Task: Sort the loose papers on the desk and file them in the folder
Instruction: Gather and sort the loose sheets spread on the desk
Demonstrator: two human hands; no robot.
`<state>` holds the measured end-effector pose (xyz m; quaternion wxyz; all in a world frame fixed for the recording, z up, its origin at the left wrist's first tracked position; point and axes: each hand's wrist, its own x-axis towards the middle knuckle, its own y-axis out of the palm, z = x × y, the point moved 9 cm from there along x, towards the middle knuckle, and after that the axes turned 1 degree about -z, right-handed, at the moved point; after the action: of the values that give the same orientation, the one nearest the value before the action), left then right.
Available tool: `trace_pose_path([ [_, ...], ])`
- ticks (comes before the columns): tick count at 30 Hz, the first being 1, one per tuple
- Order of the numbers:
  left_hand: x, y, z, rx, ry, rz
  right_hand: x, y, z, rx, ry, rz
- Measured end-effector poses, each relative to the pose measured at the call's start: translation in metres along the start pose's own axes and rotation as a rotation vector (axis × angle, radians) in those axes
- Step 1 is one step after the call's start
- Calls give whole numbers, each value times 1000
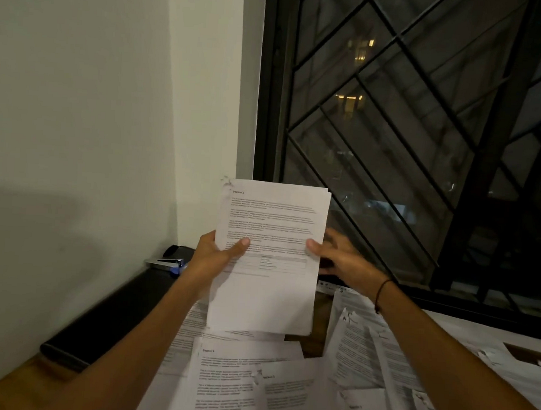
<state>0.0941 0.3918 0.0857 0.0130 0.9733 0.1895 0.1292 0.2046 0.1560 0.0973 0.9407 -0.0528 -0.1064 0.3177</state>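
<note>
Loose papers (245,384) strewn on counter below; stack (269,255) pinched upright, left grip (218,252) and right grip (332,256) thumbs in front; could fan apart if loosened

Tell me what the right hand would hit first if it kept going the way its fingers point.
The right hand grips the held stack, fingers pointing forward-left behind it. Straight on, it would probably meet the window frame or the wall beside it; depth is unclear.
</note>
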Motion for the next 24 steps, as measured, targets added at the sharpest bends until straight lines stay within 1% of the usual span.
trace_pose_path([
  [3,-3,11,-5,-37,21,19,1,19,4,122,-92,33],
  [6,-5,14,-3,-146,-11,40,1,13,9,219,-142,-42],
  [8,-7,17,-1,-167,-32,84,-1,8,8,192,-135,-76],
  [11,-15,28,4,-91,-60,112,-3,11,-2,119,-88,-65],
  [13,-15,33,6,-65,-63,98,-4,9,-7,138,-75,-109],
  [17,-11,31,-5,-29,-11,0,-4,5,3,199,-170,-223],
  [21,-8,22,-20,-24,82,-97,-3,9,12,255,-268,-266],
  [22,-8,20,-18,1,80,-100,-3,12,8,273,-256,-263],
  [24,-7,22,-6,95,23,-34,-2,22,-8,265,-191,-243],
])
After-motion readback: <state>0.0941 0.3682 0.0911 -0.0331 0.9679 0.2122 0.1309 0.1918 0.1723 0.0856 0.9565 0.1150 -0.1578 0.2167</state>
